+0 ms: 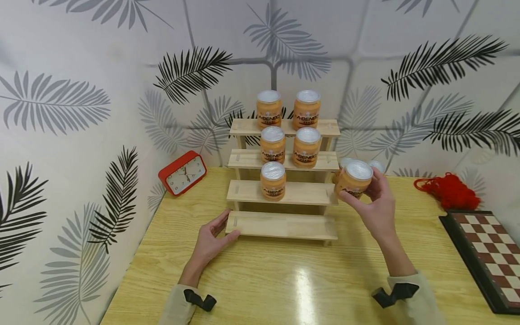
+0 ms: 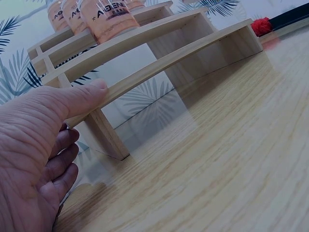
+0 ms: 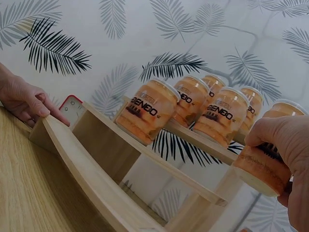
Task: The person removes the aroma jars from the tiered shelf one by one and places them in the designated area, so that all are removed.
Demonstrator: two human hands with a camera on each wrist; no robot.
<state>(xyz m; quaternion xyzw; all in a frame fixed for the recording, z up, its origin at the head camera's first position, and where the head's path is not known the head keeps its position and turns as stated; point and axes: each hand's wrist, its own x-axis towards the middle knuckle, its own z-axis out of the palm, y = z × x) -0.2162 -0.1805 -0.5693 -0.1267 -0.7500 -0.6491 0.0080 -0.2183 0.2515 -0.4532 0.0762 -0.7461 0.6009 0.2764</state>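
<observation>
A four-tier wooden display stand (image 1: 280, 225) carries several orange jars with clear lids, two on the top tier, two on the tier below and one jar (image 1: 273, 182) on the third. The lowest tier bears no jar. My left hand (image 1: 211, 239) grips the left end of that lowest tier, the thumb over its front edge (image 2: 140, 72) and the other fingers behind and below. My right hand (image 1: 375, 203) holds another orange jar (image 3: 263, 162) upright, fingers and thumb around its sides, just right of the third tier.
More lidded jars (image 1: 378, 166) show partly behind the held one. A red alarm clock (image 1: 183, 173) sits at the left by the patterned wall. On the right are a bundle of red cord (image 1: 457, 192) and a checkered board (image 1: 487, 253) with a dark frame.
</observation>
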